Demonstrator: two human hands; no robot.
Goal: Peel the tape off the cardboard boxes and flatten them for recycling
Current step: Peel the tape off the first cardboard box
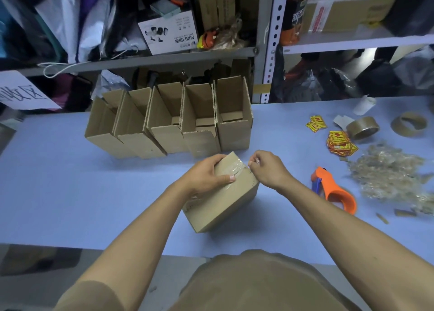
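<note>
At the far left edge a white paper sign [22, 92] is seen, hanging in front of the shelf [145, 60]. On the blue table [58, 181], left of the middle, five open boxes [169, 120] are placed in a row, side by side and touching, with their flaps up. In front of them, near the middle of the table, a closed box [225, 200] is held, tilted. The left hand [206, 174] is laid over its top left corner, the fingers curled around the far edge and the thumb pressed on the clear tape [234, 169]. At the top right corner of this box, a loose end of the tape is pinched by the fingers [254, 161] of the right hand [270, 169]. To the right an orange tape dispenser [333, 188] is lying on the table. Further right a heap of crumpled clear tape [389, 172] is seen, and behind it yellow and red stickers [338, 142], a roll of brown tape [362, 128] and an empty cardboard ring [408, 124].
</note>
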